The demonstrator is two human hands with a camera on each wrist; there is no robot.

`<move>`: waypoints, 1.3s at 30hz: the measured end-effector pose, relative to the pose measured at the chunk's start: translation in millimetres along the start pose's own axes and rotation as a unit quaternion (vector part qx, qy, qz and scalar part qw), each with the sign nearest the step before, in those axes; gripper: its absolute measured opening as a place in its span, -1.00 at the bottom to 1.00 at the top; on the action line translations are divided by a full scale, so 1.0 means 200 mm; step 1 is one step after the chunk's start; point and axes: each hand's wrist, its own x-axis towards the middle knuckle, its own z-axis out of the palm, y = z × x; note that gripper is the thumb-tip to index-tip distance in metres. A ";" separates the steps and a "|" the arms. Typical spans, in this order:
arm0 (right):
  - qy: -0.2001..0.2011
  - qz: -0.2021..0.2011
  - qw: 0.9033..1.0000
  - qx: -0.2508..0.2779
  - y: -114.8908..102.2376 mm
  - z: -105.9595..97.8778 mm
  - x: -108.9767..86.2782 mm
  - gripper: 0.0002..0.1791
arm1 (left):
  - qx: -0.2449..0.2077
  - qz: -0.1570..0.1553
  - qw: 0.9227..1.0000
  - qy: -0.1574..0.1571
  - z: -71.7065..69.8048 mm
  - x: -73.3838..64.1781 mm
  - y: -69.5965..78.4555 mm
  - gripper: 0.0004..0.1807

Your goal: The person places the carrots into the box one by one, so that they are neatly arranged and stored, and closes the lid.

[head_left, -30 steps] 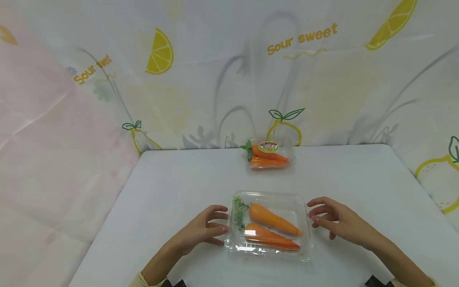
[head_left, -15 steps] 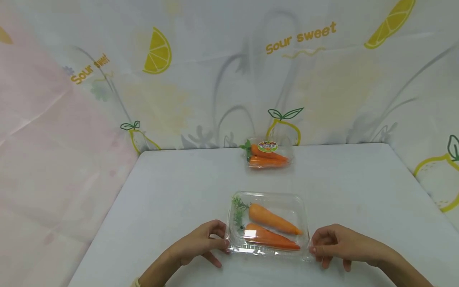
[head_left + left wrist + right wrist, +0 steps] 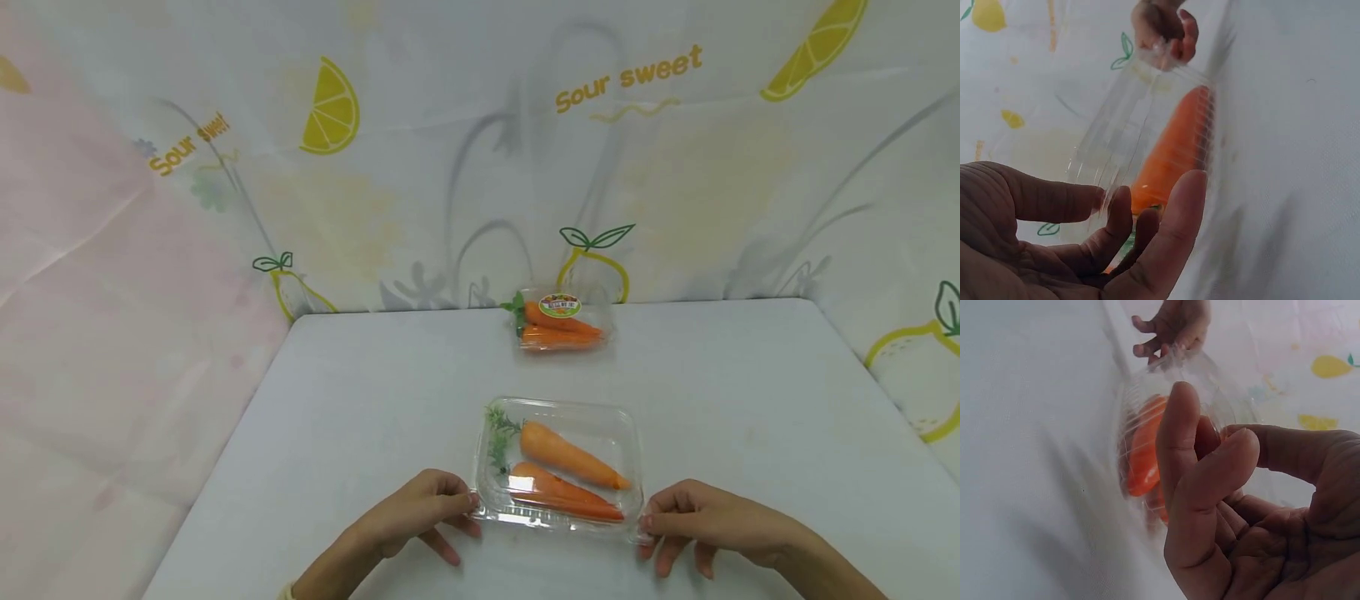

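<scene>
A clear plastic clamshell box [image 3: 558, 407] lies near the front of the table, its lid down. Inside are two carrots: a lighter one [image 3: 570, 454] behind and a deeper orange one [image 3: 566, 493] in front, with green fronds [image 3: 498, 442] at the left. My left hand [image 3: 420, 512] pinches the box's front left corner between thumb and index finger. At the front right corner, my right hand [image 3: 712, 525] pinches the rim the same way. In the left wrist view the thumb [image 3: 1060, 199] presses the rim while other fingers stay bent below.
Farther back on the white table [image 3: 375, 375] stands a smaller clear box of carrots [image 3: 562, 337] with an oval label. A curtain [image 3: 450, 167] printed with lemons hangs behind the table's back edge.
Both hands have come in from beside the box, down to its front corners, and now pinch them. The box's front edge has shifted up slightly in view.
</scene>
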 end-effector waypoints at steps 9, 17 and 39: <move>0.006 -0.030 0.999 -0.030 -0.01 0.03 0.01 -0.66 | -0.025 0.011 1.000 0.016 0.04 0.02 0.00 -0.85; 0.019 -0.013 0.999 -0.027 0.01 0.05 0.00 -0.67 | -0.020 -0.004 1.000 -0.001 0.01 0.01 -0.02 -0.85; 0.039 -0.004 0.999 -0.030 -0.05 -0.02 -0.01 -0.64 | -0.038 0.012 0.999 -0.007 -0.01 0.05 0.04 -0.78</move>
